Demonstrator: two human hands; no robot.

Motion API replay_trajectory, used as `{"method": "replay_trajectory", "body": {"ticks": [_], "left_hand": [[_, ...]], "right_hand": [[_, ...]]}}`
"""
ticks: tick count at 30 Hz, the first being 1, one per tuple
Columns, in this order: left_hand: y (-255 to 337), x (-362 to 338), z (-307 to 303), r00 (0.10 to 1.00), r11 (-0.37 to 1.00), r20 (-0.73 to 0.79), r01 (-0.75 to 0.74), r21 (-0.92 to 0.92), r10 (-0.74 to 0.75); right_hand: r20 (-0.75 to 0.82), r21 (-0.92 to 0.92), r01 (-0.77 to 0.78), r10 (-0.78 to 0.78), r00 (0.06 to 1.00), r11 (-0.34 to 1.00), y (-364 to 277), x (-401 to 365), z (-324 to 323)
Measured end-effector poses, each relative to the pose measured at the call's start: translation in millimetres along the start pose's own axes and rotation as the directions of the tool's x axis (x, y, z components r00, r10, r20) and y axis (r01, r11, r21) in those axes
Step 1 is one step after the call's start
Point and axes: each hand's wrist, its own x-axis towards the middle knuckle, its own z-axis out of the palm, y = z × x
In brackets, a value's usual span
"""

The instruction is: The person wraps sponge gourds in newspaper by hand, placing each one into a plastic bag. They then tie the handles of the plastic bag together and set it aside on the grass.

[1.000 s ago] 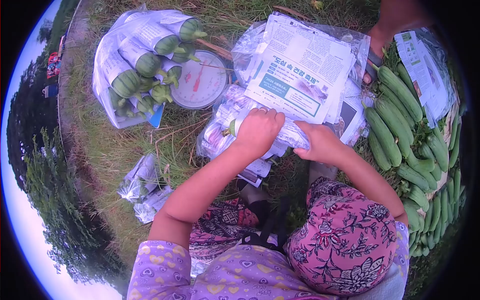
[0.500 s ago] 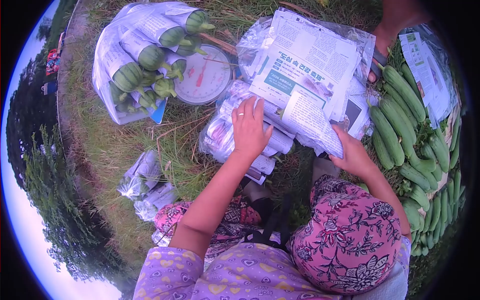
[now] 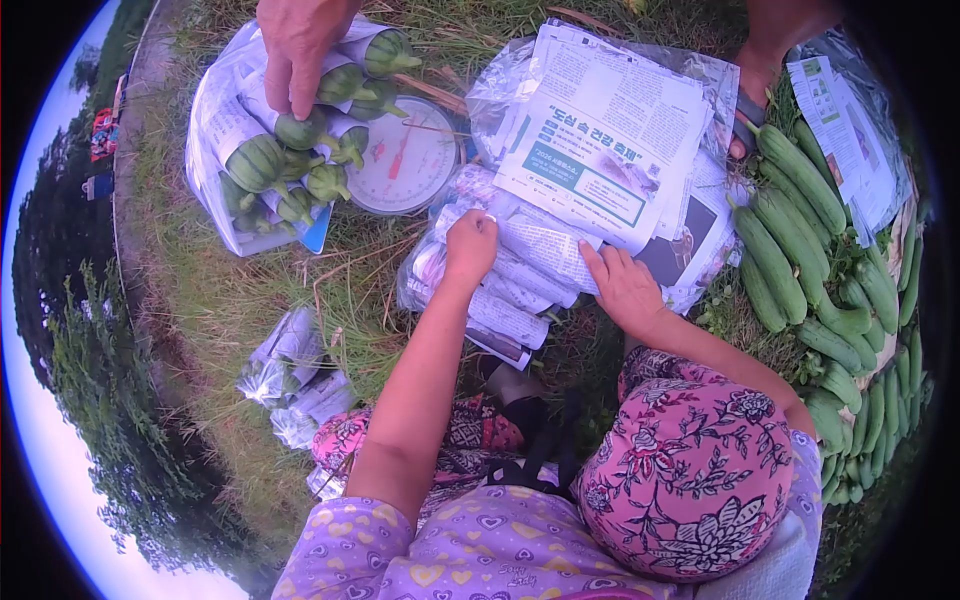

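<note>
My left hand (image 3: pixel 470 245) is closed at the upper left part of a clear plastic bag (image 3: pixel 425 262); what its fingers pinch is too small to tell. Newspaper-wrapped rolls (image 3: pixel 510 310) lie in and on this bag. My right hand (image 3: pixel 628 290) has its fingers apart, their tips touching the end of the uppermost roll (image 3: pixel 550 250). Just beyond both hands is a stack of printed newspaper sheets (image 3: pixel 610 130), partly on clear plastic.
Another person's hand (image 3: pixel 300 50) reaches over a bag of wrapped green squashes (image 3: pixel 258 163). Beside it sits a round dial scale (image 3: pixel 405 160). Another person's foot (image 3: pixel 765 75) is near long squashes (image 3: pixel 775 260). Small wrapped bundles (image 3: pixel 290 345) lie on grass.
The wrapped roll held by my right hand now lies on the other rolls. My left hand has closed and shifted slightly left. Another person's hand has come in over the squash bag.
</note>
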Motion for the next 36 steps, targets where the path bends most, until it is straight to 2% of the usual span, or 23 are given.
{"method": "replay_trajectory", "body": {"ticks": [2,5,7,11,14,17,20,26,32,35,36], "left_hand": [[-12,11,2,0.995,0.988,0.061,0.086,-0.131,-0.078],[14,5,-6,0.997,0.973,-0.001,0.08,-0.214,-0.082],[21,-2,-7,0.999,0.968,-0.007,-0.043,-0.248,0.042],[32,-17,-12,0.982,0.925,-0.038,-0.188,-0.329,0.186],[59,-31,-25,0.991,0.988,0.03,-0.124,-0.092,0.127],[58,-39,-18,0.968,0.967,0.035,-0.25,0.04,0.248],[54,-49,-7,0.94,0.936,0.018,-0.342,0.085,0.342],[31,-45,0,0.918,0.906,-0.045,-0.38,0.188,0.394],[6,-14,11,0.91,0.91,-0.053,-0.405,0.09,0.411],[11,-1,7,0.983,0.983,0.034,-0.181,-0.036,0.182],[13,-1,7,0.981,0.981,0.009,-0.193,-0.001,0.193]], "right_hand": [[0.008,0.001,0.022,-0.022,1.0,1.0,-5,6,-1],[0.061,0.033,0.026,-0.028,0.998,0.999,-10,11,-5],[0.116,0.026,-0.002,-0.001,0.993,1.0,-11,11,-2],[0.035,-0.004,0.07,-0.07,0.997,0.998,-14,22,3],[0.036,0.016,0.052,-0.052,0.998,0.999,-30,44,4],[0.018,0.086,0.016,-0.018,1.0,0.996,-44,73,9],[-0.027,0.165,-0.011,0.016,1.0,0.986,-46,92,33],[-0.089,0.156,0.052,-0.038,0.995,0.986,-34,93,38],[-0.034,0.123,0.065,-0.062,0.998,0.99,-24,97,38],[-0.067,0.119,0.083,-0.075,0.995,0.989,-21,99,42],[-0.09,0.111,0.085,-0.075,0.993,0.99,-20,99,45]]}}
